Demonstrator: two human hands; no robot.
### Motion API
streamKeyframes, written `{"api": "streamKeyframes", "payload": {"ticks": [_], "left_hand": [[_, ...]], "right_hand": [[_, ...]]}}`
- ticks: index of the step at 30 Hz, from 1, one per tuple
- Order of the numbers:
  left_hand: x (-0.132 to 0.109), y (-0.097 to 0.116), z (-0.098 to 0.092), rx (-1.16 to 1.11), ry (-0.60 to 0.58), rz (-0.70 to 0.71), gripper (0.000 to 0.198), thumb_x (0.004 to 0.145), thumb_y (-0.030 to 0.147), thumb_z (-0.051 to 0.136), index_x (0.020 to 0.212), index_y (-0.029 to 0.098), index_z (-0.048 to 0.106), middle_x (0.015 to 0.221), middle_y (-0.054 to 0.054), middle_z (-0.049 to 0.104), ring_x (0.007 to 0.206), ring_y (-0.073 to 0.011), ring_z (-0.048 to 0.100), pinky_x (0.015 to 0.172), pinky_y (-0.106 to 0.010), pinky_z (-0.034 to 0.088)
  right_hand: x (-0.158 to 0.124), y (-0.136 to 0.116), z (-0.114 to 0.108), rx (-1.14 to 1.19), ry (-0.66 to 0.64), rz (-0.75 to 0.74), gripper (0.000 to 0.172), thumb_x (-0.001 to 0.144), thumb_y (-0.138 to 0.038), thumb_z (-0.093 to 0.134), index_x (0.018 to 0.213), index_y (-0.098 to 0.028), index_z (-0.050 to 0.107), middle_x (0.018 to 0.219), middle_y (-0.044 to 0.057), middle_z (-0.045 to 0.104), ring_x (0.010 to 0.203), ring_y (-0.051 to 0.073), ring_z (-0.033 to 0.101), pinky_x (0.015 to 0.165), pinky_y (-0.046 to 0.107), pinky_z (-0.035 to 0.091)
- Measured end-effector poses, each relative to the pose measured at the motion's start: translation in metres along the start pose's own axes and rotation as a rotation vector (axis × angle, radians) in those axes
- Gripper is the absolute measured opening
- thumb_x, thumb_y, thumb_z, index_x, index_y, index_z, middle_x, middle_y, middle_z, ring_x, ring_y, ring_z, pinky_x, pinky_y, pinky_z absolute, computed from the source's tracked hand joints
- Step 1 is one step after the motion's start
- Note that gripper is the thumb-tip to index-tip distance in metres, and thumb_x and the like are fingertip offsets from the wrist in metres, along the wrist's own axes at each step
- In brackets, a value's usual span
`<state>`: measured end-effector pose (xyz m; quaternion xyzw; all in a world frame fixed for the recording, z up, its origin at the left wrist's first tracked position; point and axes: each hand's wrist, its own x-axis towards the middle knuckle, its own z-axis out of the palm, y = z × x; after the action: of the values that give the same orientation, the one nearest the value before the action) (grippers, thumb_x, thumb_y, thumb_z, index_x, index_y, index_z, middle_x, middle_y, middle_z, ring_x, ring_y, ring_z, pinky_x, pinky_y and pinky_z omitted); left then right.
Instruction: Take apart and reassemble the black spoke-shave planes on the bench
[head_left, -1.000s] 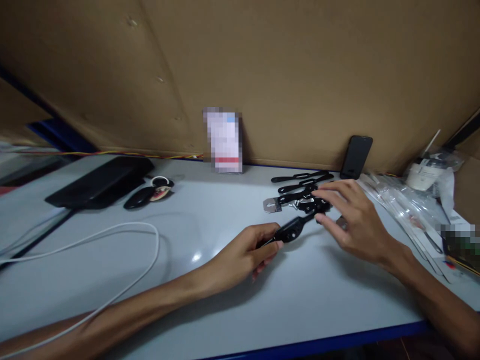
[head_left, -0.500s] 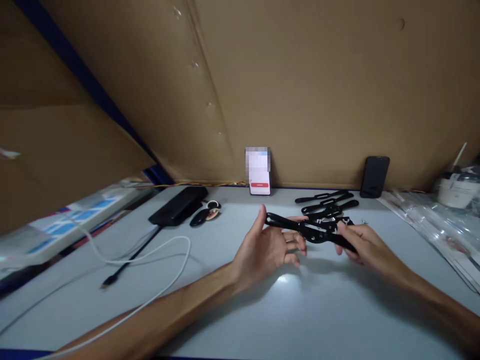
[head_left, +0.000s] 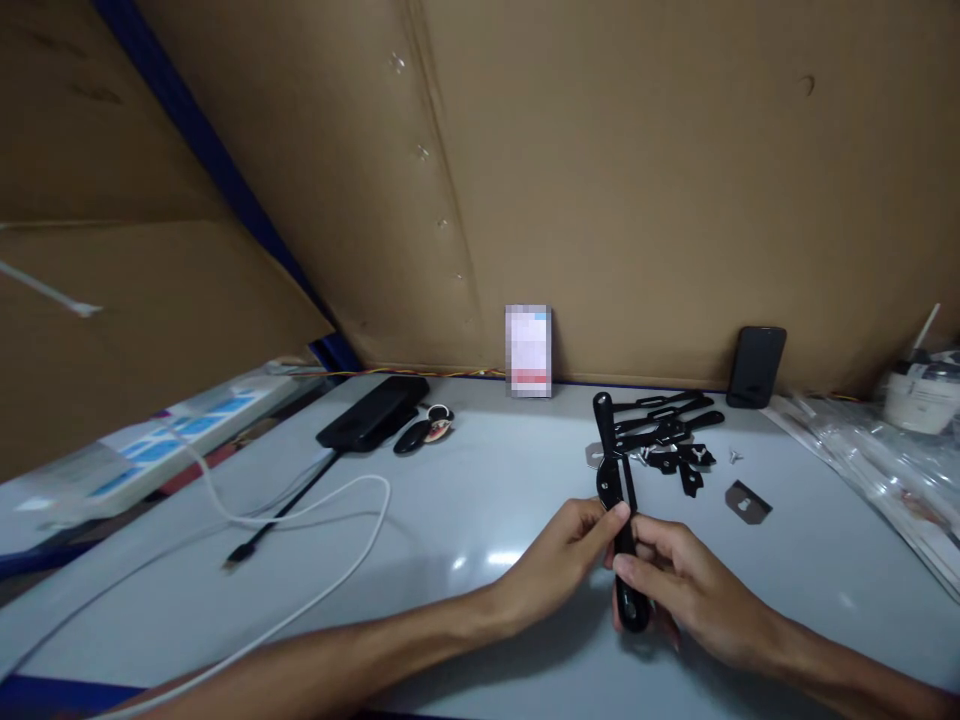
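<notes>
A black spokeshave body (head_left: 613,482) stands nearly upright in the view, one handle pointing away from me and the other toward me. My left hand (head_left: 571,552) pinches its middle between thumb and fingers. Closed round the near handle is my right hand (head_left: 694,590). Just beyond lie several more black spokeshave bodies (head_left: 679,428), side by side. Near them are small black plates (head_left: 688,470), and loose screws (head_left: 735,455) lie to the right. A flat blade with a keyhole-shaped slot (head_left: 748,503) rests right of the hands; another blade (head_left: 594,455) is partly hidden behind the held body.
A lit phone (head_left: 529,350) and a dark phone (head_left: 756,367) lean on the cardboard wall. At left are a black power bank (head_left: 373,413), keys (head_left: 424,430), a white cable (head_left: 379,515) and a power strip (head_left: 195,440). Clear plastic bags (head_left: 862,470) and a cup (head_left: 919,400) lie right.
The spokeshave has turned from sideways to upright and come nearer to me. My left hand, open beside its handle before, has closed on its middle. The plates and blades are now uncovered.
</notes>
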<state>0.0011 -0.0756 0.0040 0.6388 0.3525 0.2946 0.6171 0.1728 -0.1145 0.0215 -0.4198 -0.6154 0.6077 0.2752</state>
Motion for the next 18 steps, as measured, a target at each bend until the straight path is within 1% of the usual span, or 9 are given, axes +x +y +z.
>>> {"api": "streamKeyframes", "payload": {"ticks": [3, 5, 7, 9, 11, 13, 14, 15, 18], "left_hand": [[0.000, 0.000, -0.001, 0.014, 0.096, 0.004, 0.064, 0.083, 0.077, 0.062, 0.059, 0.018, 0.061, 0.061, -0.002, 0.065, 0.064, -0.0180, 0.060, 0.065, -0.029, 0.048], [-0.001, 0.004, -0.001, -0.012, 0.119, 0.027, 0.060, 0.081, 0.073, 0.067, 0.061, 0.018, 0.065, 0.066, -0.003, 0.070, 0.074, -0.0205, 0.064, 0.079, -0.032, 0.051], [-0.001, 0.008, -0.002, -0.048, 0.115, -0.010, 0.054, 0.081, 0.069, 0.071, 0.068, 0.017, 0.070, 0.071, -0.005, 0.072, 0.078, -0.0215, 0.066, 0.085, -0.033, 0.051], [0.000, 0.011, -0.006, -0.148, 0.179, -0.064, 0.051, 0.079, 0.066, 0.075, 0.080, 0.015, 0.073, 0.080, -0.006, 0.075, 0.077, -0.0205, 0.066, 0.079, -0.032, 0.052], [0.000, 0.013, -0.010, -0.242, 0.173, -0.135, 0.053, 0.077, 0.065, 0.077, 0.092, 0.014, 0.073, 0.070, -0.002, 0.068, 0.059, -0.0142, 0.057, 0.058, -0.026, 0.046], [0.000, 0.014, -0.014, -0.257, 0.168, -0.201, 0.053, 0.077, 0.063, 0.077, 0.098, 0.015, 0.070, 0.055, 0.008, 0.050, 0.044, -0.0071, 0.033, 0.043, -0.020, 0.025], [0.000, 0.015, -0.016, -0.241, 0.145, -0.235, 0.053, 0.078, 0.063, 0.077, 0.098, 0.015, 0.069, 0.052, 0.010, 0.042, 0.043, -0.0061, 0.025, 0.041, -0.020, 0.018], [-0.001, 0.014, -0.017, -0.222, 0.127, -0.250, 0.055, 0.077, 0.066, 0.076, 0.096, 0.015, 0.069, 0.051, 0.011, 0.037, 0.043, -0.0059, 0.020, 0.041, -0.020, 0.014], [-0.002, 0.014, -0.016, -0.154, 0.087, -0.247, 0.058, 0.078, 0.074, 0.069, 0.091, 0.017, 0.068, 0.050, 0.011, 0.035, 0.045, -0.0069, 0.018, 0.041, -0.020, 0.016]], "right_hand": [[0.000, -0.001, 0.002, -0.127, 0.075, -0.086, 0.041, 0.094, -0.058, 0.059, 0.086, -0.018, 0.056, 0.068, -0.001, 0.057, 0.056, 0.012, 0.050, 0.049, 0.024, 0.036], [-0.001, -0.005, -0.001, -0.290, 0.118, -0.157, 0.034, 0.095, -0.048, 0.062, 0.080, -0.018, 0.056, 0.066, -0.002, 0.056, 0.058, 0.011, 0.050, 0.054, 0.025, 0.035], [-0.003, -0.014, -0.013, -0.490, 0.033, -0.158, 0.029, 0.094, -0.039, 0.066, 0.076, -0.018, 0.060, 0.063, -0.003, 0.057, 0.055, 0.011, 0.049, 0.056, 0.025, 0.034], [-0.007, -0.024, -0.035, -0.738, -0.041, -0.163, 0.021, 0.092, -0.032, 0.070, 0.077, -0.018, 0.067, 0.064, -0.002, 0.059, 0.056, 0.011, 0.050, 0.058, 0.026, 0.033], [-0.013, -0.034, -0.063, -0.960, 0.163, -0.121, 0.018, 0.097, -0.029, 0.065, 0.084, -0.019, 0.072, 0.067, 0.000, 0.065, 0.060, 0.012, 0.053, 0.061, 0.027, 0.033], [-0.021, -0.041, -0.093, -1.175, 0.481, 0.000, 0.017, 0.098, -0.028, 0.062, 0.090, -0.019, 0.074, 0.077, 0.004, 0.070, 0.068, 0.017, 0.059, 0.063, 0.029, 0.033], [-0.025, -0.043, -0.107, -1.253, 0.550, 0.093, 0.016, 0.098, -0.027, 0.062, 0.093, -0.018, 0.074, 0.083, 0.007, 0.073, 0.074, 0.020, 0.062, 0.065, 0.030, 0.035], [-0.029, -0.044, -0.119, -1.303, 0.558, 0.170, 0.013, 0.096, -0.026, 0.064, 0.097, -0.018, 0.074, 0.089, 0.009, 0.074, 0.080, 0.022, 0.064, 0.067, 0.030, 0.036], [-0.039, -0.044, -0.142, -1.288, 0.269, 0.243, 0.034, 0.087, -0.022, 0.072, 0.121, -0.022, 0.070, 0.104, 0.008, 0.073, 0.095, 0.025, 0.064, 0.072, 0.030, 0.040]]}}
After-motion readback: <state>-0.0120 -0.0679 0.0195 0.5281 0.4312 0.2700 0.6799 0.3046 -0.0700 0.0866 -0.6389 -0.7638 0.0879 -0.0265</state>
